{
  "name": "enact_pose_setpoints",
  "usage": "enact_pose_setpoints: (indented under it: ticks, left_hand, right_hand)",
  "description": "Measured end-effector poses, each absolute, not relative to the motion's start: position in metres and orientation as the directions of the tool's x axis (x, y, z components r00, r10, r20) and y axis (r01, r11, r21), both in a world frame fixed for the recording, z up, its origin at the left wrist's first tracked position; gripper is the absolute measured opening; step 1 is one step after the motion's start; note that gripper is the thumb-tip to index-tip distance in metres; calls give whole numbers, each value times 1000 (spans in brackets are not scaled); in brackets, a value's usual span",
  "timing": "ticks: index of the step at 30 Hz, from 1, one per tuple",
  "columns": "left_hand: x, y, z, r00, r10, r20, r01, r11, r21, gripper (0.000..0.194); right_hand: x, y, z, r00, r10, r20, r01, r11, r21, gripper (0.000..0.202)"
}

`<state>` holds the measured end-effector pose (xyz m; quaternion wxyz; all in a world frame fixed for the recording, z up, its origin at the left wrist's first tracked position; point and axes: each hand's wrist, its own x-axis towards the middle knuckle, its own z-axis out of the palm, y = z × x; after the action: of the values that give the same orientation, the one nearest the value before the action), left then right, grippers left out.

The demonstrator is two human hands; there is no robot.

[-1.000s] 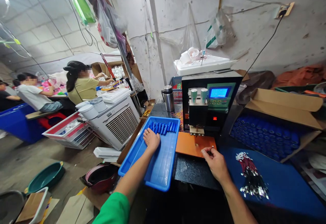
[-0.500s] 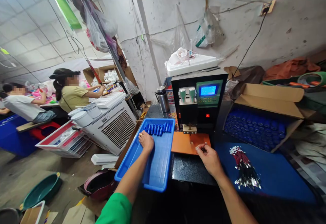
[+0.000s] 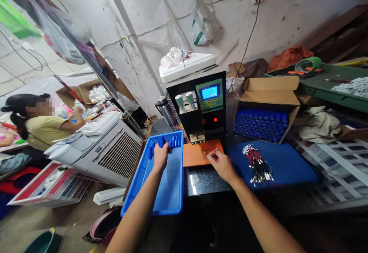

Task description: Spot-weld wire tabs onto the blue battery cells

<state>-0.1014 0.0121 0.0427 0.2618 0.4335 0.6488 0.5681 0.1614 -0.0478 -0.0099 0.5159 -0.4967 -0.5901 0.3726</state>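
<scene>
My left hand is inside the blue tray, its fingers closed on a blue cylinder among several blue cylinders lined up at the tray's far end. Over the right part of the orange pad, my right hand has its fingertips pinched together; what they hold is too small to make out. Beyond the pad stands a black machine with a lit blue display and a metal head low over the pad's far edge.
Red and black wires with metal tabs lie on a blue mat at the right. Behind them sits a cardboard box of blue cylinders. A steel flask stands behind the tray. A person sits at far left.
The view has swung to the right. My left hand has moved from the tray's left side onto the row of cylinders. My right hand stays pinched near the pad.
</scene>
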Motion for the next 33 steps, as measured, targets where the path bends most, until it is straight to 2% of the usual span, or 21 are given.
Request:
enact_pose_setpoints:
  ticks: [3,6,9,12,15,17,23,28,33]
  left_hand:
    - [-62,12,45,-371,928,44,46,-29,999,31]
    - [-32,13,43,-320,947,32,-51,-51,997,37]
    - [-17,13,37,-271,963,6,-115,-38,993,36]
    - [-13,13,33,-308,951,38,-33,-51,998,33]
    - [-10,12,32,-326,931,165,153,-120,981,32]
    - [-9,14,32,-306,924,228,214,-167,962,32]
    - [-5,24,34,-317,926,206,186,-152,971,33]
    - [-3,25,34,-344,905,249,268,-159,950,28]
    - [-3,20,32,-334,919,211,280,-117,953,25]
  right_hand:
    - [161,-47,-8,44,968,247,196,234,-952,24]
    - [161,-46,-7,60,964,260,172,247,-954,23]
    - [161,-45,-7,72,965,251,155,238,-959,21]
    - [160,-43,-7,80,966,244,169,229,-959,18]
    - [160,-42,-8,82,963,255,199,235,-951,17]
    - [160,-42,-9,81,961,263,213,241,-947,18]
    - [159,-43,-9,82,956,281,239,255,-937,17]
    - [160,-43,-8,84,954,288,247,260,-933,17]
    - [160,-43,-8,85,948,306,264,275,-924,18]
